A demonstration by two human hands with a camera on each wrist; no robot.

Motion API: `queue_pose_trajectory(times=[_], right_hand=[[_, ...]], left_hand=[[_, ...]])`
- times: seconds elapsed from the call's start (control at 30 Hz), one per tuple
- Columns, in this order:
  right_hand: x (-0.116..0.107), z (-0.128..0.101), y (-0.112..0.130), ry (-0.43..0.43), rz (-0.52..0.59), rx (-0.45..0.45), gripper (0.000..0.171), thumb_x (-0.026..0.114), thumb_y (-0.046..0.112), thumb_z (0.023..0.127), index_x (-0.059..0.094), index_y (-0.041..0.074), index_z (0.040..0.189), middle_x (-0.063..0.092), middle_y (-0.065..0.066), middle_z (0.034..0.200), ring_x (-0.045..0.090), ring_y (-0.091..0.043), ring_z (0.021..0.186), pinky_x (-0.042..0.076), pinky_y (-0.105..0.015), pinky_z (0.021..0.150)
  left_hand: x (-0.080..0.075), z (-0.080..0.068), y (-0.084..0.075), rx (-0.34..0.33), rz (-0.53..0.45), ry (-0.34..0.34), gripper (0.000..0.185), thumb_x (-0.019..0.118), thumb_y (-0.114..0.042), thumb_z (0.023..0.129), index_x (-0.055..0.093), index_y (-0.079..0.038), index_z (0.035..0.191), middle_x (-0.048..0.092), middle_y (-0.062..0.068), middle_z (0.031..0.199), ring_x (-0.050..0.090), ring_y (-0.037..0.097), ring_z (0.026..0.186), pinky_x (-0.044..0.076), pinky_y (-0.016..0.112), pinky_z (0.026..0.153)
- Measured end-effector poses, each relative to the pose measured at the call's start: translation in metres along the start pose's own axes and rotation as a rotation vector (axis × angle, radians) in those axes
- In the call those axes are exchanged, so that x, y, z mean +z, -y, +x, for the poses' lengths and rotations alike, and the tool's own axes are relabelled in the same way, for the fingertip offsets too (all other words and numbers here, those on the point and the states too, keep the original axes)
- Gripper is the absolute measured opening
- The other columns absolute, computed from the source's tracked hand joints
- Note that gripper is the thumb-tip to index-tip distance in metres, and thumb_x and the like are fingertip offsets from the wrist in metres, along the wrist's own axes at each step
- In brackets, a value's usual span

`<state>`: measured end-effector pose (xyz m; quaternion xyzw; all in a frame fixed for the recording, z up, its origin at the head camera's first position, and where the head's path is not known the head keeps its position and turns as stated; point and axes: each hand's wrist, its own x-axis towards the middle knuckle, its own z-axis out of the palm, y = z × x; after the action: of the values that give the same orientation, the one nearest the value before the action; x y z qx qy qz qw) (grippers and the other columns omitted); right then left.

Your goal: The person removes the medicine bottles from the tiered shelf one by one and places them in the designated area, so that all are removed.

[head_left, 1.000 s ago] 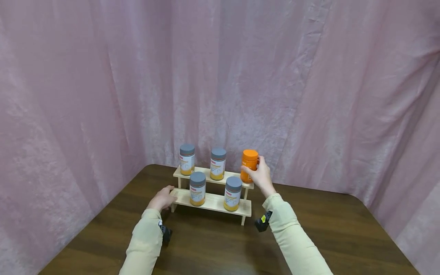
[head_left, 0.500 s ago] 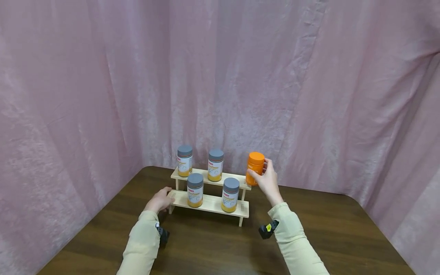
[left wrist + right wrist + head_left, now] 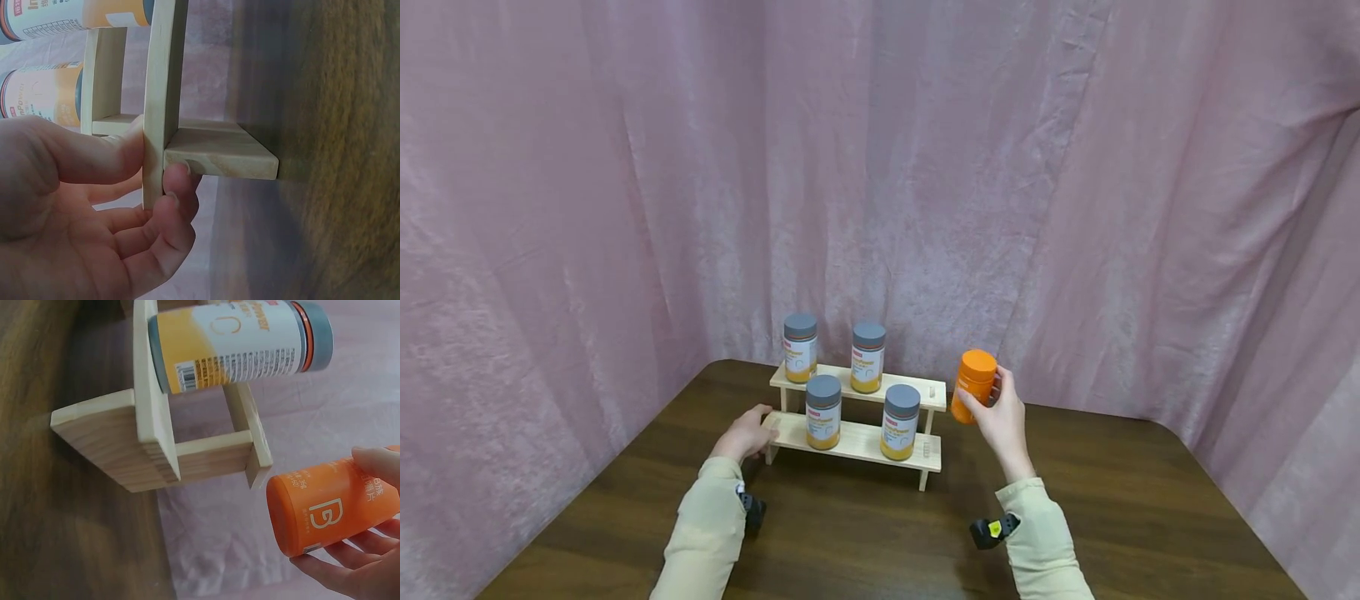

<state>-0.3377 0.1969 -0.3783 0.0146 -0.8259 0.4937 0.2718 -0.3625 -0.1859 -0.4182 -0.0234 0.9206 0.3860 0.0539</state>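
Observation:
My right hand (image 3: 1000, 412) grips an orange bottle (image 3: 973, 385) and holds it in the air just right of a two-step wooden rack (image 3: 857, 442). In the right wrist view the orange bottle (image 3: 331, 509) lies in my curled fingers, clear of the wooden rack (image 3: 150, 434). My left hand (image 3: 747, 433) pinches the left end of the rack's lower step; thumb and fingers (image 3: 178, 194) clamp the board (image 3: 159, 100). Two grey-lidded bottles (image 3: 800, 347) stand on the upper step and two more (image 3: 823, 411) on the lower.
The rack stands on a dark wooden table (image 3: 1112, 508) near its far edge. A pink curtain (image 3: 880, 167) hangs close behind and around both sides. The right end of the rack's upper step (image 3: 931, 393) holds nothing.
My right hand has lifted the orange bottle off the right end of the upper step and carried it rightward and slightly down. The left hand stays on the rack.

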Motion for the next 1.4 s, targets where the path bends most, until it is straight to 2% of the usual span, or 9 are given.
queue_pose_trajectory(times=[0.17, 0.27, 0.5, 0.6, 0.8, 0.93, 1.13, 1.27, 1.4], right_hand=[[-0.003, -0.006, -0.01, 0.003, -0.01, 0.013, 0.07, 0.078, 0.015, 0.081, 0.04, 0.001, 0.138, 0.059, -0.027, 0.126, 0.06, -0.041, 0.113, 0.048, -0.053, 0.096], [-0.002, -0.011, -0.017, 0.004, -0.027, 0.012, 0.071, 0.078, 0.016, 0.081, 0.038, 0.001, 0.138, 0.06, -0.028, 0.122, 0.061, -0.041, 0.111, 0.048, -0.053, 0.095], [-0.001, -0.021, -0.031, 0.018, 0.018, 0.086, 0.077, 0.077, 0.018, 0.082, 0.031, 0.0, 0.141, 0.059, -0.029, 0.126, 0.06, -0.041, 0.113, 0.049, -0.052, 0.096], [-0.003, -0.022, -0.034, 0.022, 0.015, 0.095, 0.076, 0.077, 0.019, 0.083, 0.032, -0.001, 0.142, 0.057, -0.028, 0.128, 0.059, -0.041, 0.115, 0.047, -0.052, 0.098], [-0.004, -0.019, -0.043, 0.04, -0.017, 0.114, 0.072, 0.077, 0.015, 0.082, 0.037, -0.003, 0.139, 0.058, -0.029, 0.127, 0.058, -0.041, 0.116, 0.046, -0.052, 0.099], [-0.005, -0.018, -0.05, 0.087, -0.045, 0.108, 0.066, 0.077, 0.013, 0.08, 0.042, -0.004, 0.134, 0.058, -0.029, 0.127, 0.057, -0.042, 0.118, 0.045, -0.053, 0.101], [-0.007, -0.018, -0.059, 0.103, -0.081, 0.065, 0.064, 0.08, 0.012, 0.076, 0.047, -0.003, 0.129, 0.055, -0.027, 0.123, 0.054, -0.041, 0.115, 0.042, -0.056, 0.099], [-0.007, -0.02, -0.063, 0.117, -0.101, 0.073, 0.067, 0.081, 0.013, 0.074, 0.046, 0.0, 0.129, 0.048, -0.025, 0.121, 0.05, -0.04, 0.115, 0.039, -0.057, 0.099], [-0.005, -0.022, -0.07, 0.142, -0.098, 0.084, 0.067, 0.081, 0.015, 0.076, 0.045, 0.0, 0.131, 0.05, -0.026, 0.123, 0.052, -0.041, 0.115, 0.042, -0.057, 0.098]], left_hand=[[0.001, 0.0, -0.001, -0.007, 0.012, -0.01, 0.056, 0.056, -0.01, 0.095, 0.033, 0.006, 0.143, 0.058, 0.012, 0.075, 0.054, 0.018, 0.061, 0.045, 0.027, 0.056], [0.001, 0.0, -0.001, -0.009, 0.015, -0.015, 0.058, 0.056, -0.011, 0.095, 0.032, 0.005, 0.144, 0.058, 0.013, 0.075, 0.053, 0.017, 0.059, 0.044, 0.026, 0.056], [0.002, -0.002, 0.0, -0.015, -0.001, 0.004, 0.057, 0.055, -0.008, 0.095, 0.032, 0.007, 0.145, 0.058, 0.021, 0.097, 0.055, 0.017, 0.065, 0.047, 0.026, 0.059], [0.002, -0.004, 0.0, -0.02, -0.011, 0.001, 0.057, 0.055, -0.008, 0.095, 0.032, 0.006, 0.145, 0.058, 0.023, 0.1, 0.056, 0.017, 0.065, 0.048, 0.026, 0.059], [0.001, -0.006, -0.001, -0.015, -0.004, -0.02, 0.056, 0.056, -0.008, 0.094, 0.034, 0.006, 0.144, 0.059, 0.017, 0.085, 0.055, 0.016, 0.061, 0.047, 0.026, 0.057], [0.001, -0.005, -0.001, -0.016, -0.021, -0.014, 0.055, 0.055, -0.008, 0.095, 0.034, 0.005, 0.144, 0.058, 0.013, 0.075, 0.054, 0.015, 0.06, 0.047, 0.025, 0.056], [0.004, -0.003, -0.001, -0.026, -0.047, -0.006, 0.054, 0.053, -0.009, 0.096, 0.033, 0.003, 0.146, 0.057, 0.012, 0.075, 0.054, 0.014, 0.06, 0.047, 0.025, 0.057], [0.004, -0.005, -0.002, -0.022, -0.037, -0.019, 0.054, 0.053, -0.009, 0.096, 0.034, 0.004, 0.145, 0.057, 0.012, 0.073, 0.054, 0.014, 0.059, 0.047, 0.025, 0.056], [0.004, -0.008, -0.003, -0.008, -0.04, -0.021, 0.054, 0.053, -0.008, 0.096, 0.033, 0.005, 0.144, 0.057, 0.012, 0.074, 0.054, 0.015, 0.059, 0.047, 0.025, 0.056]])
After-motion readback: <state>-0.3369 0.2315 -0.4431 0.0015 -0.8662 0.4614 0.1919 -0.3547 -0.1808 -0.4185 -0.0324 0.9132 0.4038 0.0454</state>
